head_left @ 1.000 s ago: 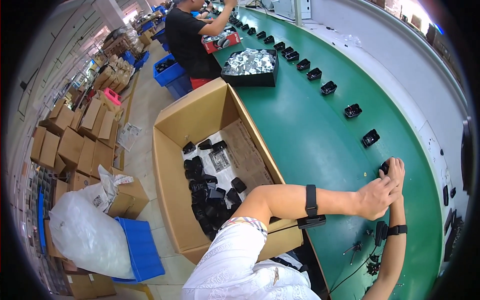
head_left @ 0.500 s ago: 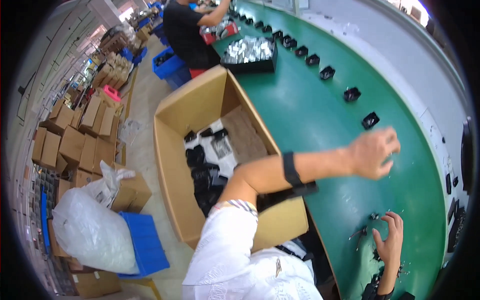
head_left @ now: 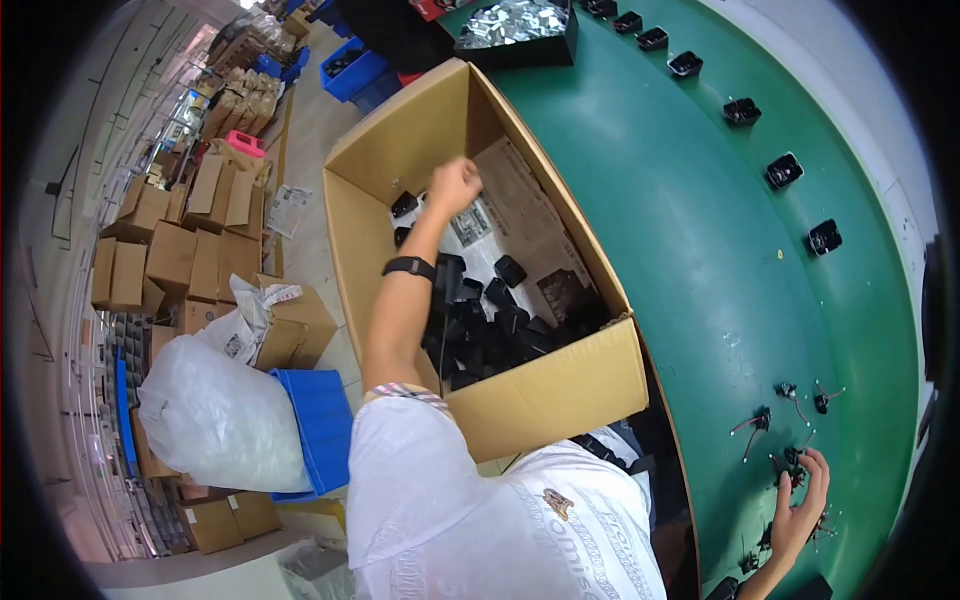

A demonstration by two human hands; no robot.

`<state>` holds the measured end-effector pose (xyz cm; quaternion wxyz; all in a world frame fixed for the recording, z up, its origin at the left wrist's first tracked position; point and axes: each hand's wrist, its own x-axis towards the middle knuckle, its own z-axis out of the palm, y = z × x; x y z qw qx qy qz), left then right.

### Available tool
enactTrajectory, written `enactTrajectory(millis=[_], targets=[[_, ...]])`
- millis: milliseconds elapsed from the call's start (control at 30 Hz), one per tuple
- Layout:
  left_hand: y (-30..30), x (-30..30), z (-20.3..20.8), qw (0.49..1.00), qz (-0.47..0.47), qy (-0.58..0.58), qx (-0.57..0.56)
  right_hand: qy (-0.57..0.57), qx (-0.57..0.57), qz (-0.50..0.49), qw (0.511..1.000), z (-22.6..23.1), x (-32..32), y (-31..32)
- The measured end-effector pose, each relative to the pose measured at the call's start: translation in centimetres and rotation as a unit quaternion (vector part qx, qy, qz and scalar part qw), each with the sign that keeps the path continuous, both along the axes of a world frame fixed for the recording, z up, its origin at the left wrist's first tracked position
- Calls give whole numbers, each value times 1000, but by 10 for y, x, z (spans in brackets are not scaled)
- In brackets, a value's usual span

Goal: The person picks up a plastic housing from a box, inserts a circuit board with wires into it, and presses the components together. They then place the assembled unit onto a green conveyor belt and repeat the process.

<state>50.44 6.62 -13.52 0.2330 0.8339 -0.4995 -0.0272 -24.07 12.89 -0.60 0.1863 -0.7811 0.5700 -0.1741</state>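
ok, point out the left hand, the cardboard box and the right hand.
left hand [head_left: 455, 186], head view, back of the fist over the box.
cardboard box [head_left: 545, 395], head view, near outer wall.
right hand [head_left: 800, 505], head view, back of the hand on the green belt.

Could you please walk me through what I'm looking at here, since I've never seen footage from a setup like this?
There is no machine here: a person works with two bare hands, and a wide fisheye camera on their head looks down, so straight edges bend near the rim.

The left hand reaches into a large open cardboard box that holds many small black parts and some printed sheets. The hand is curled, but whether its grip holds a part cannot be seen. A black wristband sits on that arm.

The right hand rests on the curved green belt beside small wired pieces. Along the far edge of the belt stands a row of black parts, with a black tray of shiny pieces near its head.

On the floor lie cardboard boxes, a white plastic sack and a blue crate.
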Motion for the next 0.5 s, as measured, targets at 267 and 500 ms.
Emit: enactTrajectory(millis=[267,500], targets=[[21,-4,-88,979,165,-34,117,-10,-19,15,1000,-4,4,0],[14,0,-106,974,151,-42,161,92,-21,12,995,-33,30,8]])
